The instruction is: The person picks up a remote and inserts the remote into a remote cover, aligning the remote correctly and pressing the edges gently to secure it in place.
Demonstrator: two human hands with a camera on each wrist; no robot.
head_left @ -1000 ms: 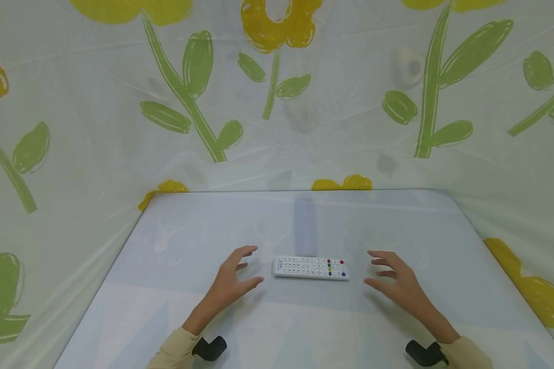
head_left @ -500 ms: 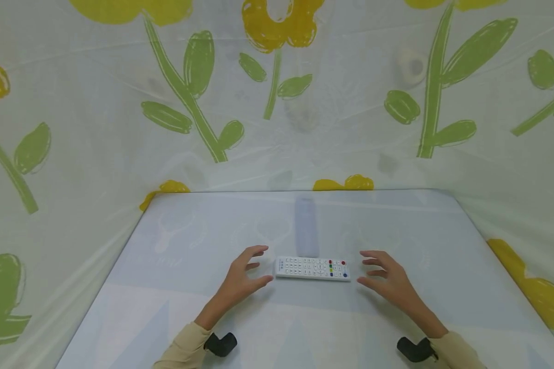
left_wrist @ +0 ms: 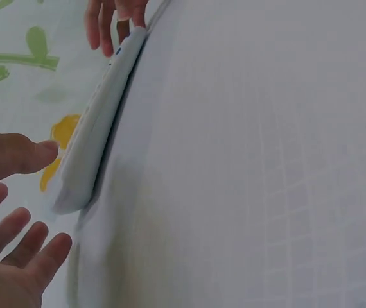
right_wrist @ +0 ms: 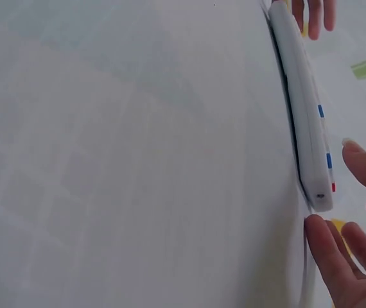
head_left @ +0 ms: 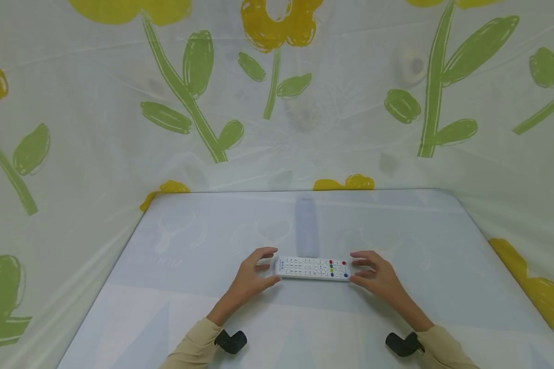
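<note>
A white remote control with rows of buttons, some of them coloured, lies flat and crosswise on the table. At its left end is my left hand, thumb and fingers spread apart around that end. My right hand stands likewise around the other end, beside the coloured buttons. In the left wrist view a small gap shows between the left thumb and the remote. The right wrist view shows the right fingers relaxed, one fingertip close to the remote's end; contact is hard to tell. Neither hand grips anything.
The pale table has faint printed patterns and a bluish strip behind the remote. A white curtain with yellow flowers and green leaves hangs behind the table and along its sides. A black wrist device is strapped beside each sleeve.
Both hands have moved inward, the left one to the right and the right one to the left, up to the remote's ends. The remote has stayed in place.
</note>
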